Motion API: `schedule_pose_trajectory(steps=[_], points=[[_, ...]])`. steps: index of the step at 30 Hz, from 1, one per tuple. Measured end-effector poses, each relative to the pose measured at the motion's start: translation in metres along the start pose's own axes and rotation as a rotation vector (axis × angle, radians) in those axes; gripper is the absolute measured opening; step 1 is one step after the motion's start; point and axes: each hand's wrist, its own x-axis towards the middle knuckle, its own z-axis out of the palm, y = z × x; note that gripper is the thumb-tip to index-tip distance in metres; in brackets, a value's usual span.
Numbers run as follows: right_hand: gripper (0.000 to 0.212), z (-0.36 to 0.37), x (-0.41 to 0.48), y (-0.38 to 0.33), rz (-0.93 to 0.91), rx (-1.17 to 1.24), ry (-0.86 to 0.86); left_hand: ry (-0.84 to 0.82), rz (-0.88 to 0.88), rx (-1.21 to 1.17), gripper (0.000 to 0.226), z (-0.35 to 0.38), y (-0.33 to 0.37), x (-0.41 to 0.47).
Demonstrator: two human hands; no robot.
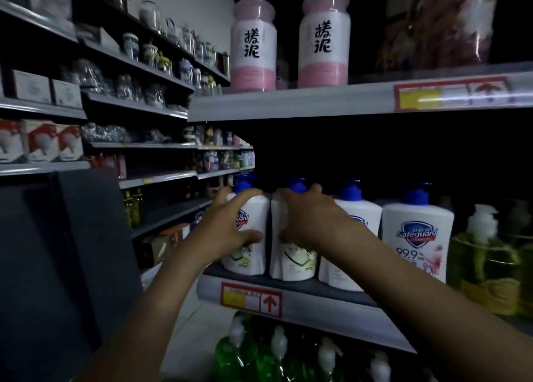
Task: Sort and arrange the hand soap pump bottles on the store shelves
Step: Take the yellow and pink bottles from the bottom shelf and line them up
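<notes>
White soap bottles (418,217) with blue pumps stand in a row on the shelf (317,299). Left hand (227,229) curls round the leftmost bottle (258,218); right hand (308,217) grips the next bottle (294,263), just beside it.

Two bare limbs: the left forearm (161,295) and right forearm (403,272) show uncovered to the wrists; the left grip (230,229) and right grip (305,220) are bare hands.

first bottle (251,255): logo partly under left hand (230,226) | second bottle (291,263): logo under right hand (305,220) | third bottle (364,208): label mostly behind right forearm | price tag (251,298): print blurred, unreadable | green bottles (239,355): cut by bottom edge
</notes>
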Motion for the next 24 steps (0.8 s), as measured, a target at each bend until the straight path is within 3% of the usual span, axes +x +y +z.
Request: schedule_pose_trajectory(steps=[8,19,22,24], points=[[0.082,0.007,0.007,0.009,0.046,0.012,-0.020,0.053,0.025,-0.016,0.069,0.006,-0.001,0.000],[0.077,0.016,0.020,-0.009,0.122,-0.100,-0.001,0.063,-0.020,0.016,0.071,0.006,0.000,0.003],[0.092,0.005,-0.004,-0.010,0.065,-0.063,0.005,0.023,-0.048,0.011,0.073,0.003,0.005,-0.001],[0.087,-0.009,-0.035,0.004,0.019,-0.016,0.093,0.093,-0.060,0.084,0.071,0.002,0.010,-0.010]])
